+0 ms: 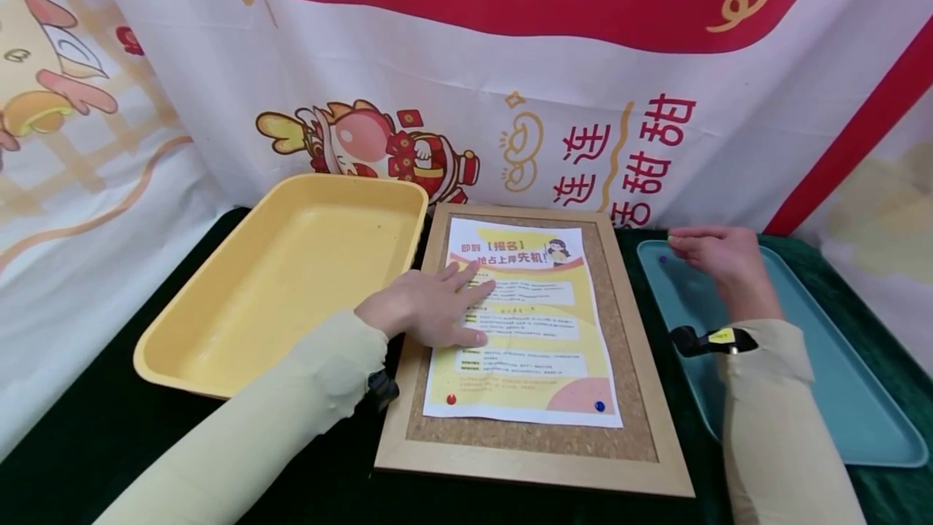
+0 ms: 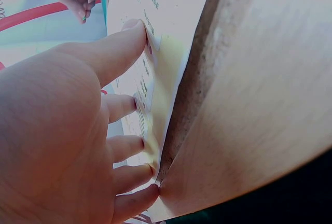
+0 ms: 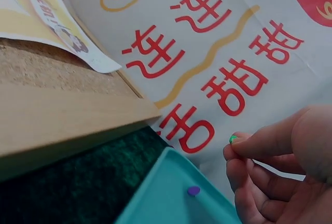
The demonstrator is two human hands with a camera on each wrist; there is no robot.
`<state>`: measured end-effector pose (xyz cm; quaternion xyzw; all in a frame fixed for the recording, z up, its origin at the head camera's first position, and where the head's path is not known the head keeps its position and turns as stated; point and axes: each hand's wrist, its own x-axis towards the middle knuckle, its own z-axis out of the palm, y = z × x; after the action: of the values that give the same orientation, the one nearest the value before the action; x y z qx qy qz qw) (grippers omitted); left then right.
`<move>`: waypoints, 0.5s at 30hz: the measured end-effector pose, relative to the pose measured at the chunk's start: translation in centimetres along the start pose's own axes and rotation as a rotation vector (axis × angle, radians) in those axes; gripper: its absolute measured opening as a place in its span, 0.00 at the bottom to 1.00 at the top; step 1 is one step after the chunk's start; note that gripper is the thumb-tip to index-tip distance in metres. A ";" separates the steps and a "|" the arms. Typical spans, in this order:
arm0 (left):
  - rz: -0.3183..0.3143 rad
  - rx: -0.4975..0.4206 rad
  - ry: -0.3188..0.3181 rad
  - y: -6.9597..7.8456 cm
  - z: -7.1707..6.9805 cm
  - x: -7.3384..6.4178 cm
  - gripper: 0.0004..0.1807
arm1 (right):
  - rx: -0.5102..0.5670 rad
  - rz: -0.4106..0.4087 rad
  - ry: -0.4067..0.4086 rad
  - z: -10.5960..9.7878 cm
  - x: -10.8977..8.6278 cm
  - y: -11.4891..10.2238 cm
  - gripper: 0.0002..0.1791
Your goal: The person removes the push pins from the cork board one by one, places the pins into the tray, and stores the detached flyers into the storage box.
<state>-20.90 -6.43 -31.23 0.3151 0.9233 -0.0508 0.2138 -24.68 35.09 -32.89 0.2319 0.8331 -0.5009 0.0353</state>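
Observation:
A printed yellow-and-white sheet lies on a wood-framed cork board. A red pushpin and a blue pushpin hold its two near corners. My left hand rests on the sheet's left side with fingers spread and straight. Over the far end of the teal tray, my right hand pinches a green pushpin between thumb and forefinger, only its green head showing. A purple pushpin lies in that tray, below the right hand. In the right wrist view the sheet's far corner curls up from the cork.
To the left of the board stands a yellow tray, close to its frame. Dark green cloth covers the table. A printed white-and-red backdrop hangs right behind the trays and board.

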 end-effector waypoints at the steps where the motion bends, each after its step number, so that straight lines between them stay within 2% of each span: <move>1: 0.000 0.001 0.000 0.0 0.0 0.0 0.47 | -0.004 0.004 0.003 -0.1 0.0 0.2 0.29; 15: 0.004 0.004 0.001 -0.1 0.1 0.2 0.47 | -0.052 0.088 0.004 -0.7 0.8 1.9 0.28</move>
<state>-21.10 -6.42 -31.41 0.3174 0.9227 -0.0518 0.2127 -24.43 36.68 -34.30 0.2685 0.8348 -0.4766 0.0616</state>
